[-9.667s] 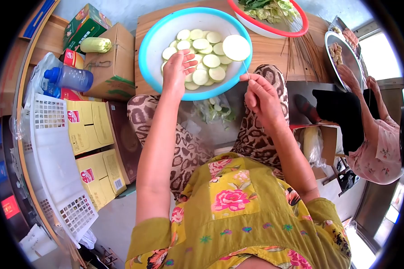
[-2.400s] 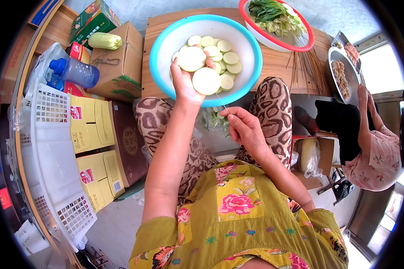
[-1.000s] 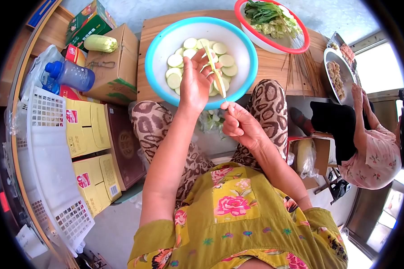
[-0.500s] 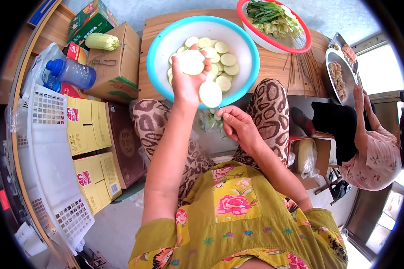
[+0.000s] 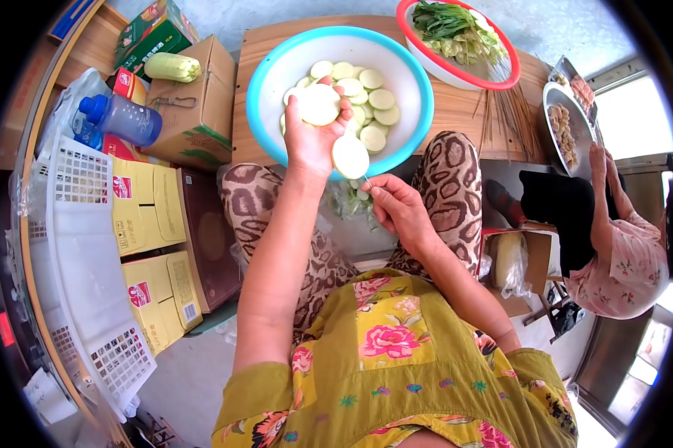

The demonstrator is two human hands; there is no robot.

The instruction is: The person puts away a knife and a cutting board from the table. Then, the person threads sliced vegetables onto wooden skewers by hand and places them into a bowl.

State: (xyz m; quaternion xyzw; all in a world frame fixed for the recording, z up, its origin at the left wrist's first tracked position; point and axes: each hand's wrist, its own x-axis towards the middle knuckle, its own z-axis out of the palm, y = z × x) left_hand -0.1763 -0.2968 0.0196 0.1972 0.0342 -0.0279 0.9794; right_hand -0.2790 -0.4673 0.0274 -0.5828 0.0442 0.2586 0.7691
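Observation:
Over the near side of a white basin with a blue rim (image 5: 259, 112), my left hand (image 5: 309, 145) is palm up, fingers curled round a pale round squash slice (image 5: 319, 104). My right hand (image 5: 404, 209) pinches the lower end of a thin skewer (image 5: 367, 181). Another round slice, the skewered slice (image 5: 350, 156), sits at the skewer's upper end, close to my left hand's fingers. Several cut slices (image 5: 381, 99) lie inside the basin, partly hidden behind my left hand. How far the skewer runs into the slice cannot be seen.
A red-rimmed bowl of greens (image 5: 456, 37) and loose skewers (image 5: 504, 119) share the wooden table (image 5: 448, 123). Left are a peeled squash (image 5: 172, 67) on a carton (image 5: 194, 112), and a blue bottle (image 5: 120, 119). At right, another person (image 5: 613, 261) handles a metal bowl (image 5: 553, 93).

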